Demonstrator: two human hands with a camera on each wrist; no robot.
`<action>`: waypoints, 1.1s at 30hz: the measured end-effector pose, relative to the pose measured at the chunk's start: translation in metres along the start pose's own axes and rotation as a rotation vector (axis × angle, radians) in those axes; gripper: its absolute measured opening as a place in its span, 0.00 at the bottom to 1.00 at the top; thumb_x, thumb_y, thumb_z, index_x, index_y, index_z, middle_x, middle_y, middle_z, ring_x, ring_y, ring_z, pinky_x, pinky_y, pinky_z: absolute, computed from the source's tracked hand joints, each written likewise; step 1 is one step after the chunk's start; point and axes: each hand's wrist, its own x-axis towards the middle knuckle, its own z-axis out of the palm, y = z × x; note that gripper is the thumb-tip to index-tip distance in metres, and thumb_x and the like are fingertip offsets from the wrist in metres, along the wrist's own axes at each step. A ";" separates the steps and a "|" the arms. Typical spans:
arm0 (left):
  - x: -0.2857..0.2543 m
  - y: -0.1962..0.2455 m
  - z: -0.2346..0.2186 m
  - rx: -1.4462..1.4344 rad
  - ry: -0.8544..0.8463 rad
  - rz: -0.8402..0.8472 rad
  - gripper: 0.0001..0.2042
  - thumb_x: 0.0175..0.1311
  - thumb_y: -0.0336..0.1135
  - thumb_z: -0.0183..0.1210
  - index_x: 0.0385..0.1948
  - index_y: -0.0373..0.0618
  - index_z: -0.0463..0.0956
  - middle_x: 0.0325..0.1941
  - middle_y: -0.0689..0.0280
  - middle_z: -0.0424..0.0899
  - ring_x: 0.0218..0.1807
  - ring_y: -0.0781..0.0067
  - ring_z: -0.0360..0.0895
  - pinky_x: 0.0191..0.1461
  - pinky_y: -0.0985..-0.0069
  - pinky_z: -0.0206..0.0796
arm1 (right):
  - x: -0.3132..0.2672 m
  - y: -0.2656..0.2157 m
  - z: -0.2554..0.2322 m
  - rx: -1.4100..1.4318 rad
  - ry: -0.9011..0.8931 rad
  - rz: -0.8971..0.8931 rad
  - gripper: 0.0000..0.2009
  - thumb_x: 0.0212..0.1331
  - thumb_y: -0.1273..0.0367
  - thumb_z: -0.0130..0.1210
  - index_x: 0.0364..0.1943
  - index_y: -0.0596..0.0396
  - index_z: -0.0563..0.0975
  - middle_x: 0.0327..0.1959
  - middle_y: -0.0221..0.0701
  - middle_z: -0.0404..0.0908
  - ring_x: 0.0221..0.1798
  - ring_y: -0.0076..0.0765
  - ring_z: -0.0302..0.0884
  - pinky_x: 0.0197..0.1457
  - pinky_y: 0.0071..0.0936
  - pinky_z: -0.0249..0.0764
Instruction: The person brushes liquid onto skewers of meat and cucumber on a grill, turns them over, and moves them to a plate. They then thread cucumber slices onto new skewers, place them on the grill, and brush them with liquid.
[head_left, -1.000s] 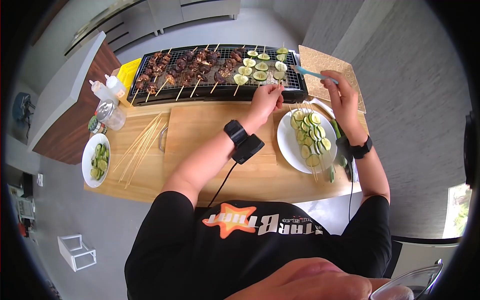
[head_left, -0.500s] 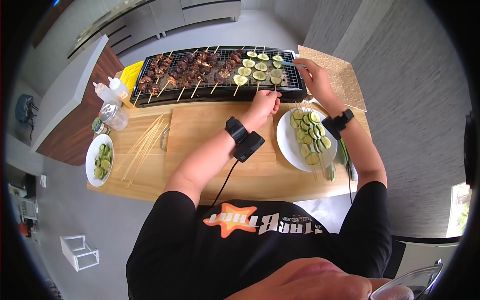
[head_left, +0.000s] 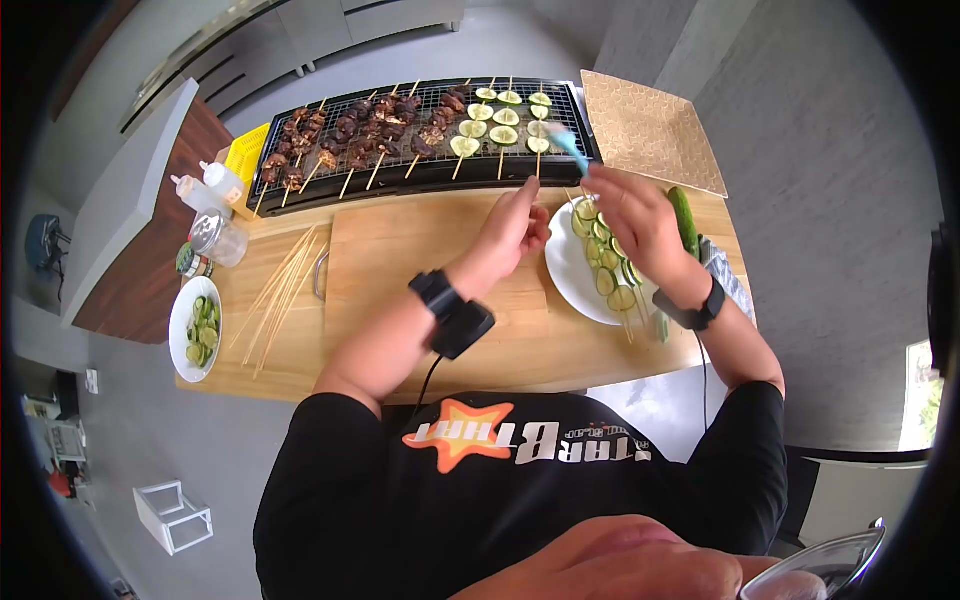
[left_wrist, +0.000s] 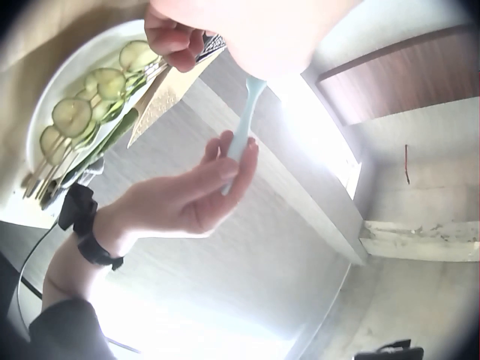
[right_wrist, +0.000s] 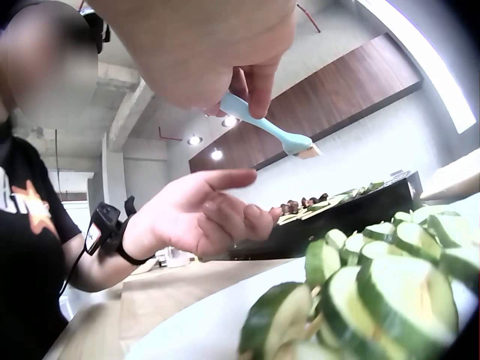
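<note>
In my right hand (head_left: 645,225) I pinch a light-blue basting brush (right_wrist: 274,133) by its handle. Its bristled head is over the front right of the grill, beside the cucumber slices (head_left: 538,146) on the rightmost skewer. My left hand (head_left: 508,232) is in front of the grill, near the bare end of that skewer. The right wrist view shows this hand palm up, fingers loosely bent, with nothing in them. Beneath my right hand, a white plate (head_left: 568,280) holds several skewers of cucumber slices (left_wrist: 73,116), partly hidden by the hand in the head view.
Browned skewers (head_left: 380,130) fill the left of the black grill (head_left: 420,178). A cutting board (head_left: 430,255), loose bamboo sticks (head_left: 280,290), a bowl (head_left: 178,340) of slices, squeeze bottles (head_left: 222,182) and a jar (head_left: 220,240) are left. A whole cucumber (head_left: 684,220) lies beyond the plate.
My left hand has let go of the skewer end and drawn back slightly. My right hand moved the brush left over the cucumber skewer, then back toward me.
</note>
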 end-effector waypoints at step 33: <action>-0.062 -0.035 -0.046 0.045 -0.367 0.096 0.11 0.74 0.42 0.43 0.39 0.46 0.68 0.24 0.73 0.66 0.23 0.84 0.63 0.27 0.84 0.55 | -0.069 0.013 -0.042 0.331 -0.280 0.984 0.09 0.65 0.70 0.51 0.29 0.61 0.72 0.16 0.26 0.71 0.18 0.17 0.67 0.21 0.19 0.63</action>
